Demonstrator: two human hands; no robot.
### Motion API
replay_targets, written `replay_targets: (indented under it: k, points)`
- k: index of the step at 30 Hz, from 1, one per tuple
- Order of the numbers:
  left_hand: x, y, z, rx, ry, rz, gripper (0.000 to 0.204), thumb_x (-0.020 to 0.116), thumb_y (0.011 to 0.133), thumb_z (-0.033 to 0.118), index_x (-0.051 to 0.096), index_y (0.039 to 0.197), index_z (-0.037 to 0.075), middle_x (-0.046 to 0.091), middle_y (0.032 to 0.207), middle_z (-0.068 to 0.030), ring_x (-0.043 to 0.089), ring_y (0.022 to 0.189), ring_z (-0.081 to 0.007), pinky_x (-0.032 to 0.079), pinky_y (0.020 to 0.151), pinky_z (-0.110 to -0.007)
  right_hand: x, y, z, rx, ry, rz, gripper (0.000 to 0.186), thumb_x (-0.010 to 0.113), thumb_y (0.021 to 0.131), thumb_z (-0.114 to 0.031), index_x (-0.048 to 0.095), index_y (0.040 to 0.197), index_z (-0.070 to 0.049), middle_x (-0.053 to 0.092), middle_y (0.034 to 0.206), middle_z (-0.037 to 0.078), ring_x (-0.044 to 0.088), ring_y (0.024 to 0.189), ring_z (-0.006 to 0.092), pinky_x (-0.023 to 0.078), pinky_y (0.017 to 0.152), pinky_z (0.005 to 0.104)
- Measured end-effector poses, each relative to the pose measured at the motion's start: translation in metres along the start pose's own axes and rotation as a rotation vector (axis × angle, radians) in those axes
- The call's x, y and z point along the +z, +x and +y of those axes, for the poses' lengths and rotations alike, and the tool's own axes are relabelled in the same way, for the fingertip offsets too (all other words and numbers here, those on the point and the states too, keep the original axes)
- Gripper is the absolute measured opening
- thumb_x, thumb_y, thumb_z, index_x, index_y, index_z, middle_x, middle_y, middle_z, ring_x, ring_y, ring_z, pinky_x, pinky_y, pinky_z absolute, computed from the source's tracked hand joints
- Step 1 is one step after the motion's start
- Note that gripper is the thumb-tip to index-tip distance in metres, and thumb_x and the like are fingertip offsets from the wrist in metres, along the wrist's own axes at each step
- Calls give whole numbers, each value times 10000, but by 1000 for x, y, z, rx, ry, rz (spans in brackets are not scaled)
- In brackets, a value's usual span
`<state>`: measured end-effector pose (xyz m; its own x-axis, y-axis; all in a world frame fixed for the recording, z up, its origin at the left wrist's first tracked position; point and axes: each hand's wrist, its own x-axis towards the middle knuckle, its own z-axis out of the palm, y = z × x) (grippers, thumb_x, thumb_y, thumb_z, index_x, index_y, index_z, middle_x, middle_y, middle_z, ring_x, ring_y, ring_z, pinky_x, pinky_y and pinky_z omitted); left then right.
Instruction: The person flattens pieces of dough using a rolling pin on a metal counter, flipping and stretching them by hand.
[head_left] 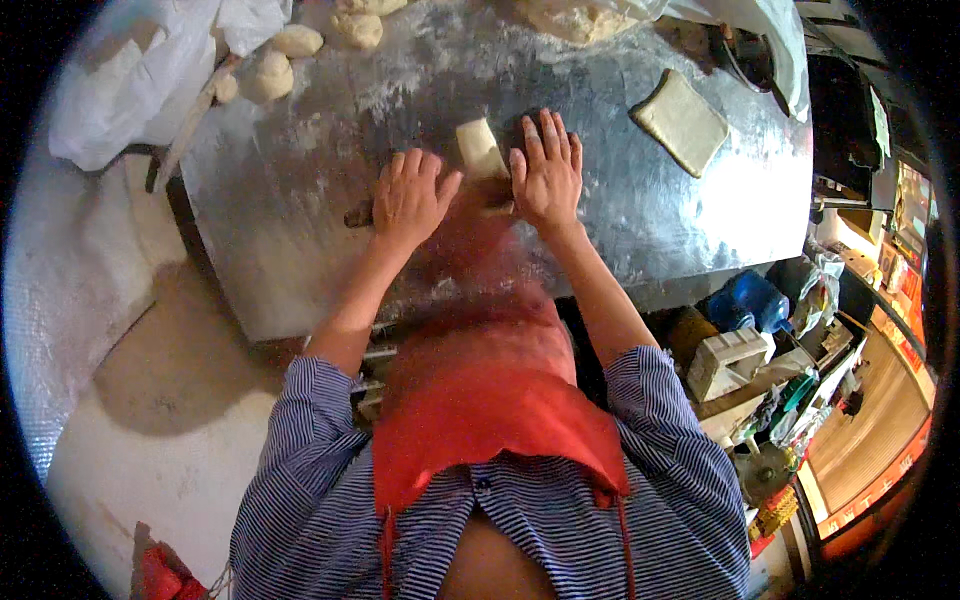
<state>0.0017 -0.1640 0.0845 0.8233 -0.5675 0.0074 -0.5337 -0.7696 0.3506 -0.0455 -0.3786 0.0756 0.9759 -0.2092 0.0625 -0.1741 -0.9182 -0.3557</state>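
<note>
A pale strip of dough (481,150) lies between my hands on the floured metal worktop (300,160). My left hand (408,195) is palm down to the left of the strip, its fingers stretched forward. Past its outer edge sticks out the dark end of a rod (358,215), which looks like a rolling pin; most of it is hidden or blurred. My right hand (547,170) rests flat at the strip's right side, fingers extended and lightly floured. A flat, roughly square sheet of dough (681,122) lies farther right.
Several dough lumps (274,76) sit at the far left beside plastic sheeting (120,95) and a wooden stick (195,125). A larger dough mass (575,20) lies at the far edge, partly under plastic. Right of the worktop are a blue plastic bottle (750,302) and a white block-like container (728,360).
</note>
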Motion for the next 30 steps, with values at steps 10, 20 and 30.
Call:
replay_targets:
  k: [10, 20, 30]
  points:
    - [-47, 23, -5, 185, 59, 11, 338, 739, 848, 362, 617, 1041, 113, 603, 1040, -58, 571, 1021, -260, 476, 877, -396, -41, 53, -11, -50, 99, -24, 488, 556, 958, -276, 524, 1395, -61, 457, 1516, 146, 376, 1444, 303, 243, 1196, 492]
    - [2, 64, -49, 106, 51, 74, 445, 587, 927, 530, 607, 950, 86, 601, 968, -121, 587, 961, -314, 481, 799, -461, 42, 98, -6, 20, -74, 140, 538, 515, 985, -422, 513, 1420, -105, 466, 1500, 176, 386, 1419, 346, 269, 1160, 494]
    - [-4, 76, -45, 167, 56, 60, 414, 669, 904, 403, 601, 1139, 69, 610, 998, -118, 611, 962, -336, 516, 822, -456, 41, 107, -4, -31, 23, 270, 476, 567, 976, -391, 556, 1316, -58, 548, 1368, 183, 493, 1258, 363, 354, 1077, 504]
